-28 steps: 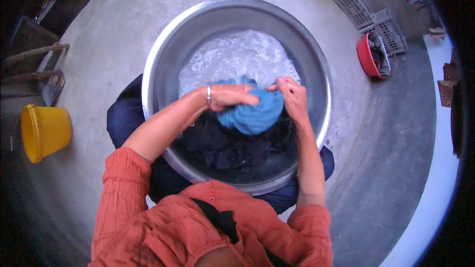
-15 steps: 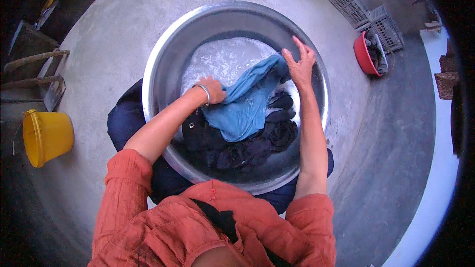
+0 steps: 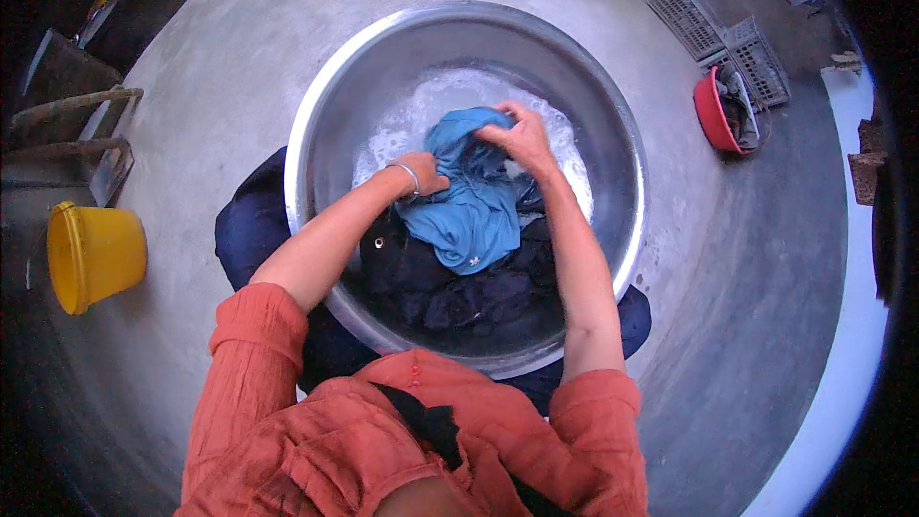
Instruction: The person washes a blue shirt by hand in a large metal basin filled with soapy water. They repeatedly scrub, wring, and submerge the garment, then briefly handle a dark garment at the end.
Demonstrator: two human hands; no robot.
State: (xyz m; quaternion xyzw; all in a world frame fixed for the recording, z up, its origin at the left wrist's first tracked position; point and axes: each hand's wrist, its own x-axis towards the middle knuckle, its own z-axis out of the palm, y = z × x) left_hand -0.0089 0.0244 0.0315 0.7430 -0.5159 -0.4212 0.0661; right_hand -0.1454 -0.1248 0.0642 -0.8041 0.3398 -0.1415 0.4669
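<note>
A large round metal basin sits between my knees, with sudsy water in its far part. Bunched over a heap of dark wet clothes lies a wet blue garment, its exact kind not clear. My left hand, a silvery bangle at its wrist, is closed on the left edge of the blue cloth. At the cloth's upper right, my right hand curls thumb and fingers about its folds. Part of the dark heap is hidden beneath the blue cloth and my right forearm.
On the concrete floor at left stands a yellow bucket, below a wooden-framed item. A red tub holding cloth stands at the far right, beside grey plastic crates.
My right hand has come left and inward from the basin's right side, its spread fingers now curled onto the blue cloth. The cloth has been gathered into a bunch; my left hand keeps its grip.
</note>
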